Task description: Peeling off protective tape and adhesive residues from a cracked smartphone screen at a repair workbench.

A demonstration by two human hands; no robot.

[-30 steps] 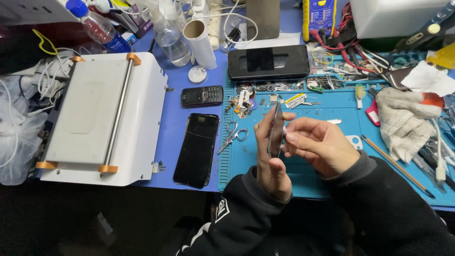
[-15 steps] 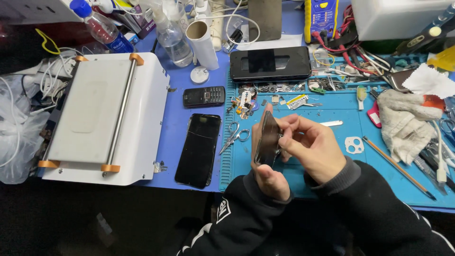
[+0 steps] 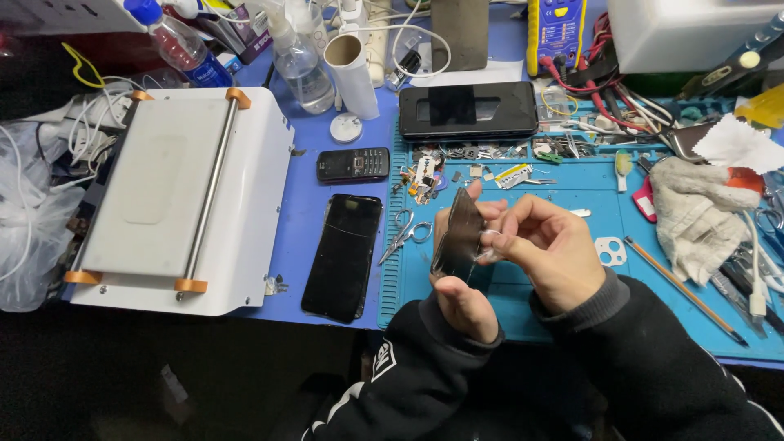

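Note:
My left hand [image 3: 462,300] holds a dark, glossy phone screen panel [image 3: 457,237] upright by its lower end, above the blue work mat [image 3: 572,175]. My right hand [image 3: 543,249] pinches a thin clear film [image 3: 490,255] at the panel's right edge. Both sleeves are black. A black smartphone [image 3: 343,255] lies flat to the left, small scissors [image 3: 402,233] beside it.
A white laminating machine [image 3: 175,196] with a metal roller fills the left. A small keypad phone [image 3: 353,164], a black phone-shaped device [image 3: 467,110], bottles [image 3: 298,57], a paper tube [image 3: 353,75], a yellow multimeter [image 3: 555,33], wires, a white glove [image 3: 694,216] and a pencil [image 3: 682,290] crowd the table.
The panel has turned from edge-on to showing its glossy face, and my hands have shifted slightly lower and left. My right fingers now pull clear film off its edge.

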